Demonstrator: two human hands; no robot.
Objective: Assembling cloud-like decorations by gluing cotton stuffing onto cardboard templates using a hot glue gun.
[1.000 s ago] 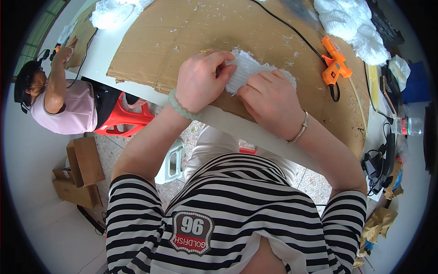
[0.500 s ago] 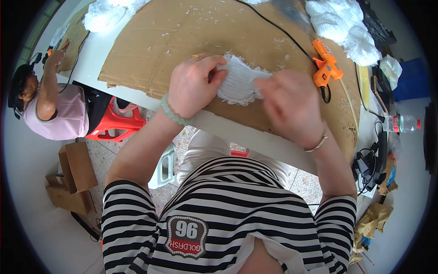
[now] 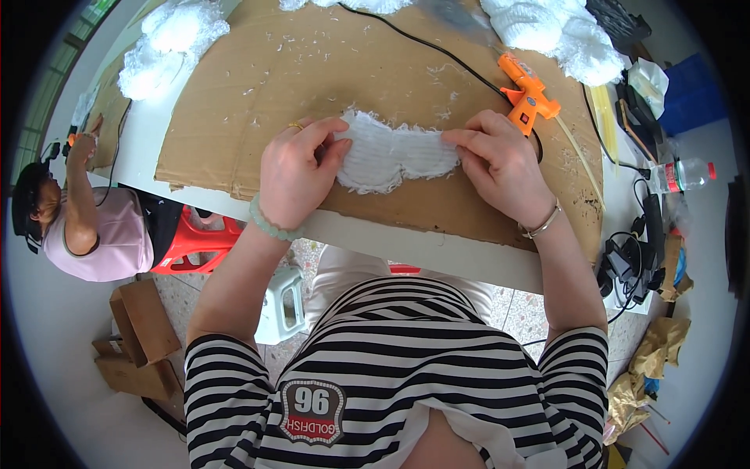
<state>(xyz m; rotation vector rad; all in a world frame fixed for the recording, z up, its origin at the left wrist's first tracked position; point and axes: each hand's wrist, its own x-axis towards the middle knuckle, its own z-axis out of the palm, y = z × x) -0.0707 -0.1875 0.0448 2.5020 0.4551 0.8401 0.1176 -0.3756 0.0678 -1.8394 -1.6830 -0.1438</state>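
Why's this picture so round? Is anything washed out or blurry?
Head view: fisheye, so corners go black and the far-left window slants; head view: upper-left white bundle nearly washed out; head view: left hand, right hand and frayed white cloth fairly sharp.

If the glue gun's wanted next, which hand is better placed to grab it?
Probably the right hand: it's close to the glue gun. The left hand is farther off, at the left end of the cloth.

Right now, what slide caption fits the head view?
Left hand and right hand hold a frayed white cloth by its ends over brown cardboard, near an orange glue gun.
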